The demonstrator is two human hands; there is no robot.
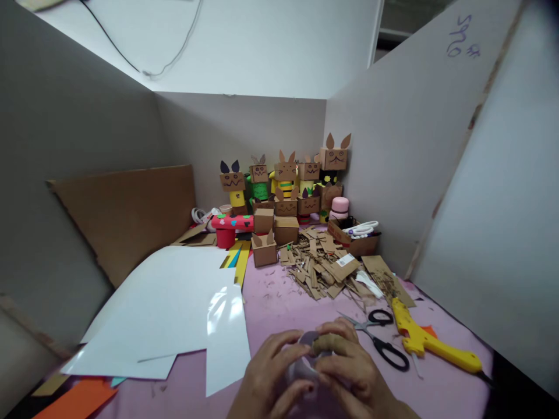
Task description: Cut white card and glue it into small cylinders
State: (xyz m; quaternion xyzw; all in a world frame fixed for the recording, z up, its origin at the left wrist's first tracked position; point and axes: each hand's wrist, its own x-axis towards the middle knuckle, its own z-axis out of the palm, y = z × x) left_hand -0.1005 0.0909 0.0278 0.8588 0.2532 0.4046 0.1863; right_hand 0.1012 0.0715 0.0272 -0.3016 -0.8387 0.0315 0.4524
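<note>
Both hands are curled around one small pale ring (301, 369), low in the middle of the view, over the pink table cover (266, 297). It looks round with a hole in it, but it is blurry and the fingers hide a lot of it. I can't tell what it is made of.

The left hand (273, 375) is partly closed. Its fingers bend over the top and its thumb is down low, so it holds the left side. The right hand (349, 369) is bent too, with its fingers holding the right side. The two hands are very close together, but I can't tell if their fingertips touch.

Just beside the right hand are the scissors (364, 327). They have black handles, and their blades are a little bit open. Next to them is a yellow glue gun (425, 338), lying on its side.

Big white paper (161, 308) lies to the left, with a shiny strip (227, 340) at its right edge. Farther back is a messy pile of cardboard bits (318, 265). Behind that stand cardboard animals (286, 171) with box heads, pointy ears and drawn-on faces.
</note>
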